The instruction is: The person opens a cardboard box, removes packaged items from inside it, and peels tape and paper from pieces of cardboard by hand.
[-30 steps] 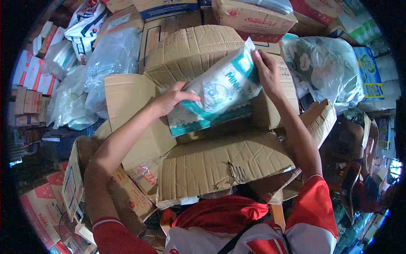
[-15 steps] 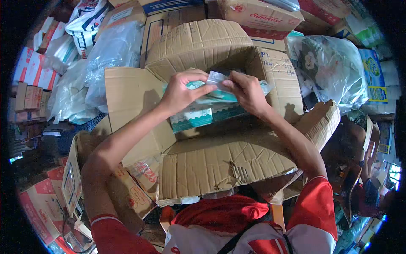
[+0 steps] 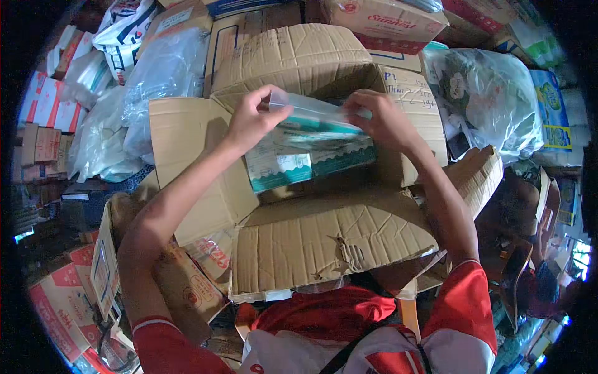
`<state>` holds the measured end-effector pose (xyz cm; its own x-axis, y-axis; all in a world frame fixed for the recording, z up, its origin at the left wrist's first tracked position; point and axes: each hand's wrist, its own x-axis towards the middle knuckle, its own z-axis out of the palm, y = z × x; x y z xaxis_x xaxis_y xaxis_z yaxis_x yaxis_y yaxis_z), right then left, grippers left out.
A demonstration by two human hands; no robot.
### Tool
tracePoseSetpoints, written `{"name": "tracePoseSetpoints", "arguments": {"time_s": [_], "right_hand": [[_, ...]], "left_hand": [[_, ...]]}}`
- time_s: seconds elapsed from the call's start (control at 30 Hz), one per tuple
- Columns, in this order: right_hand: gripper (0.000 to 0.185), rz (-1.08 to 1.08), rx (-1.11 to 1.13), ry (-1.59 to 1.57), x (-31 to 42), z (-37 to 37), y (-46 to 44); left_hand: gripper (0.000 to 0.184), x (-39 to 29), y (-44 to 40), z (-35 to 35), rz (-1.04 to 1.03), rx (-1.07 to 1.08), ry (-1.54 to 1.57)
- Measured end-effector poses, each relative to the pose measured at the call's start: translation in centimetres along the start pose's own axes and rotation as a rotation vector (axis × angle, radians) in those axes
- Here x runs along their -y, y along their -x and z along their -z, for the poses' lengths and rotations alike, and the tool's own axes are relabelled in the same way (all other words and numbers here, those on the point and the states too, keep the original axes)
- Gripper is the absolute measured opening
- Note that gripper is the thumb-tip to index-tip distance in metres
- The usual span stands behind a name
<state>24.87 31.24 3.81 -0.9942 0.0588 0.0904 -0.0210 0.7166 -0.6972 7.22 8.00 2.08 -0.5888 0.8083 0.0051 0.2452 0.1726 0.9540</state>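
Over an open cardboard box (image 3: pixel 330 243), both hands hold a clear and teal plastic package (image 3: pixel 317 124) by its top edge. My left hand (image 3: pixel 258 118) pinches the left end of that edge between thumb and fingers. At the right end, my right hand (image 3: pixel 377 118) has its fingers closed on the plastic, slightly blurred. Beneath the package, teal and white boxes (image 3: pixel 280 174) lie inside the cardboard box, whose flaps are folded outward.
Bagged goods (image 3: pixel 165 81) are piled at the left, and a large clear plastic bag (image 3: pixel 486 100) sits at the right. Cartons (image 3: pixel 386 25) are stacked behind. Another person's arm (image 3: pixel 545 230) shows at the far right.
The package has gone from a tilted position with its printed face showing to hanging by its top edge. My hands came together on that edge, then moved apart, stretching it wider.
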Motion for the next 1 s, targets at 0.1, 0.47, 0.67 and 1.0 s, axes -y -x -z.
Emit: {"name": "tracePoseSetpoints", "arguments": {"time_s": [0.1,0.47,0.67,1.0], "right_hand": [[0.023,0.039,-0.022,0.06,0.0,-0.1,0.1],[0.025,-0.133,0.029,0.086,-2.1,3.0,0.4],[0.018,-0.108,0.049,0.161,-3.2,3.3,1.0],[0.017,-0.119,0.007,0.136,-2.2,3.1,0.7]], "left_hand": [[0.017,-0.8,0.1,-0.3,-0.094,-0.013,-0.165],[0.015,0.2,-0.9,1.1,-0.219,-0.043,-0.45],[0.011,-0.2,-0.9,1.1,-0.371,-0.027,-0.633],[0.011,-0.2,-0.6,1.2,-0.357,-0.038,-0.672]]}}
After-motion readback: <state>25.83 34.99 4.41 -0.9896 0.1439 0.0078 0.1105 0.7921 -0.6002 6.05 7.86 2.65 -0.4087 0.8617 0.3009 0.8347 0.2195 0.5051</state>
